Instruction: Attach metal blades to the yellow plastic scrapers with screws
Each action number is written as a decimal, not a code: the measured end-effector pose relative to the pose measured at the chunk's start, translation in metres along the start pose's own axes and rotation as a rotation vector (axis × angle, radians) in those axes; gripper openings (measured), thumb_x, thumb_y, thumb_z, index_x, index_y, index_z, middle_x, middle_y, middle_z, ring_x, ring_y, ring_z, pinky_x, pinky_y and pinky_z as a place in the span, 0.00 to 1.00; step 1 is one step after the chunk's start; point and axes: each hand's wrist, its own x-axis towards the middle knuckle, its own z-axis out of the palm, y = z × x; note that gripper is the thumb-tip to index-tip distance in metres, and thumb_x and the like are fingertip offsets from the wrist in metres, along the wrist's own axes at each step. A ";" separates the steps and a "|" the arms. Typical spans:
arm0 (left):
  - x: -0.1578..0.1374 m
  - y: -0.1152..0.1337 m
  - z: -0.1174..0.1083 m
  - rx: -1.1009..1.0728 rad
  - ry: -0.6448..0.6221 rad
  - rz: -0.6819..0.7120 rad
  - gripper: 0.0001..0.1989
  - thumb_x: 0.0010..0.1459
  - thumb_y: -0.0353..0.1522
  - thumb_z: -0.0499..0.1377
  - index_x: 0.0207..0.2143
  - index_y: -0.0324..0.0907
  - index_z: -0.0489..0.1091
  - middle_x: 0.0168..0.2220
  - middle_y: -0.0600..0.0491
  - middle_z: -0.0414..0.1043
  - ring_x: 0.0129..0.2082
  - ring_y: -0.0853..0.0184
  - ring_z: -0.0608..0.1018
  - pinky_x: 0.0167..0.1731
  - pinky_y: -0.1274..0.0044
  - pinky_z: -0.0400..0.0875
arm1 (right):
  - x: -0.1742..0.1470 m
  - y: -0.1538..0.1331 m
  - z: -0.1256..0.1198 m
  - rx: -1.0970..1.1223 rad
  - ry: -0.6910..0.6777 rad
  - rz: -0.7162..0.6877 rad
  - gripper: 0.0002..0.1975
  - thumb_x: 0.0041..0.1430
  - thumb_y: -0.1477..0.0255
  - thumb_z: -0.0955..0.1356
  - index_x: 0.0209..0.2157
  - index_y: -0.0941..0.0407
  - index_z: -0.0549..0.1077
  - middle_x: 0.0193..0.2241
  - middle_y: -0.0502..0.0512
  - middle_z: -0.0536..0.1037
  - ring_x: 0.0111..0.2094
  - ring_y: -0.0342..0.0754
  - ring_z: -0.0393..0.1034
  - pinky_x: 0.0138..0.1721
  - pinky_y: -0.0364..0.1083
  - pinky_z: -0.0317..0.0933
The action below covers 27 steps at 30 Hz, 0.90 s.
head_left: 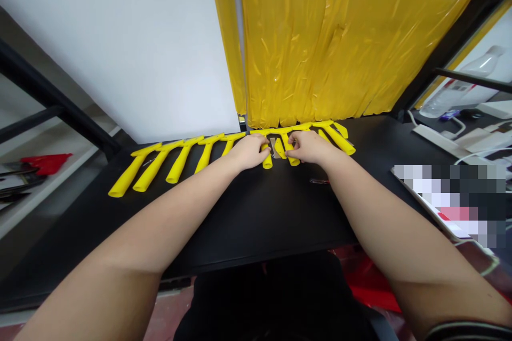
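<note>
Several yellow T-shaped plastic handles, like squeegee handles, lie in a row along the back of the black table [256, 208]. My left hand [250, 152] is at the middle of the row, its fingers closed at one yellow handle [267, 162]. Just right of it, my right hand [310, 147] pinches the neighbouring handle [294, 161]. Between the hands are a small yellow piece [279, 148] and a brownish flat piece [273, 145], partly covered. Farther left lies another handle [124, 177], and one more handle [342, 139] is at the right end.
A small thin object [319, 181] lies near my right wrist. Behind the row stand a white panel [160, 53] and a yellow plastic sheet [304, 42]. Black frame bars [48, 85] flank the table. At right are a clear bottle [460, 85] and a pixelated item [452, 197].
</note>
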 end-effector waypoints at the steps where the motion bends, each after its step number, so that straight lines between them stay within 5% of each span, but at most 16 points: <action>1: 0.000 0.000 0.000 -0.002 0.002 0.004 0.16 0.67 0.34 0.56 0.51 0.40 0.80 0.51 0.45 0.82 0.52 0.55 0.82 0.57 0.68 0.75 | 0.000 0.000 0.001 0.005 0.003 0.010 0.14 0.54 0.66 0.76 0.42 0.52 0.77 0.33 0.54 0.83 0.33 0.52 0.79 0.36 0.48 0.69; 10: -0.001 0.001 0.003 -0.003 0.014 0.016 0.17 0.66 0.32 0.56 0.52 0.40 0.80 0.52 0.45 0.82 0.53 0.56 0.82 0.58 0.68 0.75 | 0.000 -0.004 0.002 0.018 0.020 0.089 0.16 0.51 0.68 0.76 0.42 0.53 0.76 0.31 0.54 0.82 0.35 0.54 0.79 0.37 0.49 0.69; 21: -0.004 0.000 0.003 -0.009 0.021 0.032 0.18 0.69 0.35 0.54 0.53 0.39 0.79 0.54 0.45 0.81 0.54 0.56 0.81 0.59 0.68 0.74 | 0.002 -0.002 0.005 0.026 0.037 0.090 0.17 0.54 0.60 0.76 0.42 0.52 0.76 0.34 0.56 0.83 0.36 0.55 0.79 0.38 0.50 0.70; 27: -0.007 -0.003 -0.003 -0.027 0.022 0.039 0.19 0.71 0.36 0.53 0.56 0.39 0.77 0.57 0.45 0.79 0.58 0.56 0.79 0.61 0.66 0.73 | 0.007 0.020 -0.014 -0.064 0.226 0.140 0.14 0.56 0.62 0.74 0.43 0.52 0.79 0.39 0.60 0.84 0.44 0.62 0.79 0.46 0.56 0.70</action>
